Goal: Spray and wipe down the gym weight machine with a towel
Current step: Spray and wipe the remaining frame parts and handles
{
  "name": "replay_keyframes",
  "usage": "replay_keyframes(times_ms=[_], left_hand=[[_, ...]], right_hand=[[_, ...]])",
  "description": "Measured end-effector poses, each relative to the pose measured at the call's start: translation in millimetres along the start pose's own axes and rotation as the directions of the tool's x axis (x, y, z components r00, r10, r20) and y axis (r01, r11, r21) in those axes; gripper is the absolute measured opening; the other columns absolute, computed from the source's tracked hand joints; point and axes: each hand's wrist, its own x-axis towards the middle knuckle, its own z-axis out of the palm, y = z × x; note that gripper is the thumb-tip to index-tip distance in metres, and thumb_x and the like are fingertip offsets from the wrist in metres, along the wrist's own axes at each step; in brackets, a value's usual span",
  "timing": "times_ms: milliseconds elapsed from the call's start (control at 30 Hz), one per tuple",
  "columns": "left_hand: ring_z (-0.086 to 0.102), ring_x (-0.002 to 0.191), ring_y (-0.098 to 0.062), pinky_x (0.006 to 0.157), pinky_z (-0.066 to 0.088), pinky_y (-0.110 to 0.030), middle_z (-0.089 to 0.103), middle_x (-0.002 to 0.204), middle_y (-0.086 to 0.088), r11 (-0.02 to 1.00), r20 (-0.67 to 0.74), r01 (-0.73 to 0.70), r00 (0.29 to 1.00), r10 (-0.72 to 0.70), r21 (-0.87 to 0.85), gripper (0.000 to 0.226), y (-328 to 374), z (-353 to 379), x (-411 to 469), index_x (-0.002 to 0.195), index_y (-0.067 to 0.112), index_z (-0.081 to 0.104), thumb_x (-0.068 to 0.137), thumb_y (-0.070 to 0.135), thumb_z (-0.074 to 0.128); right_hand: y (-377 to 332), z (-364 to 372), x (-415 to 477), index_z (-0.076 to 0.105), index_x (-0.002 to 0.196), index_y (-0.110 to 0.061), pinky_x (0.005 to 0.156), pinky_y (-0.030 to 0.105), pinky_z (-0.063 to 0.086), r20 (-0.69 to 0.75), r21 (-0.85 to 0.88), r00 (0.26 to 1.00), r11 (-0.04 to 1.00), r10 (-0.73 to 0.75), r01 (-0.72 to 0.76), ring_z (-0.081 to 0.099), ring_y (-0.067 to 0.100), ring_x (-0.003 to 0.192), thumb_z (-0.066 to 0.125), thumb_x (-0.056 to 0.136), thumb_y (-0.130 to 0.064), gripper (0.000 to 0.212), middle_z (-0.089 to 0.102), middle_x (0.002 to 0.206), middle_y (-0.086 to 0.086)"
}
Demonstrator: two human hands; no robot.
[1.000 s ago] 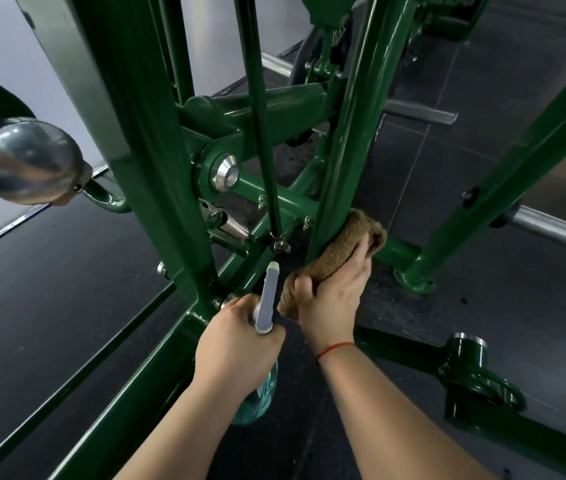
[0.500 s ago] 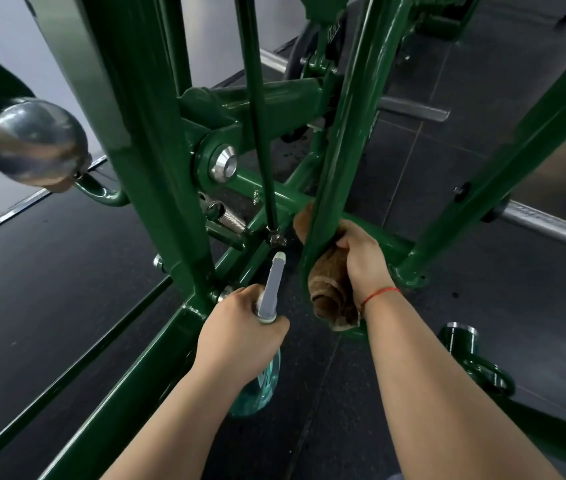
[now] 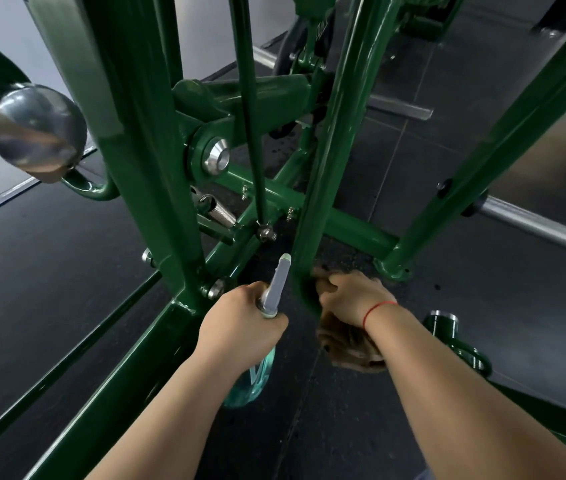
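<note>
The green weight machine fills the head view, with one slanted green post [image 3: 330,161] running down the middle. My right hand [image 3: 354,296] grips a brown towel [image 3: 347,344] against the bottom end of that post; most of the towel hangs below my wrist. My left hand [image 3: 240,327] holds a teal spray bottle [image 3: 257,379] by its neck, just left of the post. The bottle's grey nozzle [image 3: 279,278] points up and away from me.
Thick green frame bars stand at left [image 3: 136,150] and right [image 3: 503,147]. A chrome knob [image 3: 37,129] juts out at upper left. Steel plate pegs [image 3: 531,226] stick out on the right. A green foot socket [image 3: 444,327] sits on the black rubber floor [image 3: 482,306].
My right hand has slid the towel down the slanted post to its bottom end. The left hand with the spray bottle has stayed about where it was.
</note>
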Motion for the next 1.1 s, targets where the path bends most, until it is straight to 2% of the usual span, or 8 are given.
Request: replay_keyframes(times_ms=[167,267,400,600,733,833,933,1100], left_hand=[[0.048,0.048,-0.015,0.049,0.039,-0.026,0.062,0.069,0.003,0.999,0.035,-0.019,0.999,0.018,0.034,0.015,-0.4,4.3,5.3,0.099,0.027,0.063,0.084,0.028,0.062],[0.048,0.050,-0.015,0.050,0.038,-0.026,0.059,0.066,0.005,0.998,0.031,-0.027,0.999,0.025,0.050,0.014,1.3,4.9,6.8,0.097,0.027,0.063,0.083,0.029,0.062],[0.046,0.049,-0.017,0.051,0.039,-0.027,0.056,0.063,0.005,0.999,0.022,-0.027,0.999,0.027,0.028,0.015,1.7,5.2,4.7,0.096,0.026,0.062,0.082,0.028,0.062],[0.052,0.054,-0.019,0.052,0.039,-0.027,0.065,0.074,0.002,0.998,-0.030,-0.008,0.999,0.009,0.055,0.014,-5.8,-6.1,0.6,0.096,0.026,0.063,0.082,0.028,0.063],[0.050,0.054,-0.020,0.051,0.036,-0.027,0.060,0.070,0.001,0.996,-0.055,0.007,0.998,-0.002,0.085,0.010,-10.2,-10.3,1.2,0.091,0.022,0.062,0.081,0.025,0.062],[0.059,0.062,-0.025,0.054,0.042,-0.031,0.062,0.070,0.000,0.999,-0.092,0.006,0.996,-0.003,0.033,0.006,-8.5,-10.2,3.0,0.083,0.022,0.061,0.080,0.026,0.064],[0.053,0.059,-0.024,0.053,0.036,-0.029,0.055,0.064,0.002,1.000,-0.142,0.010,0.990,-0.011,-0.003,0.013,-6.3,-10.1,3.9,0.073,0.020,0.053,0.080,0.024,0.063],[0.055,0.059,-0.023,0.054,0.041,-0.031,0.065,0.073,-0.004,1.000,-0.163,0.020,0.986,-0.019,0.006,0.004,-6.2,-10.7,2.2,0.083,0.022,0.061,0.081,0.025,0.063]], right_hand=[[19.9,-24.0,-11.5,0.065,0.096,-0.019,0.093,0.043,0.053,-0.001,-0.157,0.987,0.975,0.160,-0.158,0.063,0.031,0.098,0.043,0.084,-0.065,0.052,0.067,0.113,0.008],[30.0,-35.6,-14.7,0.066,0.100,-0.018,0.092,0.040,0.053,-0.047,-0.154,0.969,0.957,0.241,-0.245,0.065,0.029,0.096,0.051,0.083,-0.047,0.037,0.068,0.117,0.009],[17.0,-10.3,-14.0,0.057,0.134,-0.011,0.093,0.043,0.048,-0.154,-0.304,0.954,0.906,0.257,-0.293,0.053,0.035,0.119,0.039,0.099,-0.034,0.046,0.053,0.136,0.020],[-20.5,30.0,-19.8,0.046,0.137,-0.014,0.084,0.040,0.045,-0.293,-0.060,0.956,0.998,-0.011,-0.007,0.043,0.032,0.117,0.042,0.103,-0.041,0.044,0.038,0.133,0.012],[-25.1,12.0,-31.5,0.059,0.123,-0.021,0.090,0.041,0.052,-0.265,0.126,0.961,0.985,-0.083,0.120,0.059,0.035,0.109,0.053,0.096,-0.042,0.034,0.046,0.126,0.008],[-21.6,-5.1,-44.0,0.068,0.110,-0.035,0.082,0.034,0.050,-0.387,-0.072,0.868,0.949,-0.311,0.308,0.054,0.023,0.106,0.062,0.087,-0.042,0.024,0.051,0.117,-0.005],[-16.8,6.2,-42.7,0.074,0.110,-0.029,0.083,0.036,0.050,-0.394,-0.431,0.707,0.798,-0.587,0.422,0.046,0.024,0.112,0.068,0.083,-0.031,0.028,0.054,0.122,-0.007],[4.3,18.0,-32.5,0.077,0.105,-0.041,0.087,0.042,0.046,-0.298,-0.475,0.705,0.740,-0.644,0.475,0.048,0.026,0.109,0.072,0.078,-0.024,0.032,0.059,0.127,-0.016]])
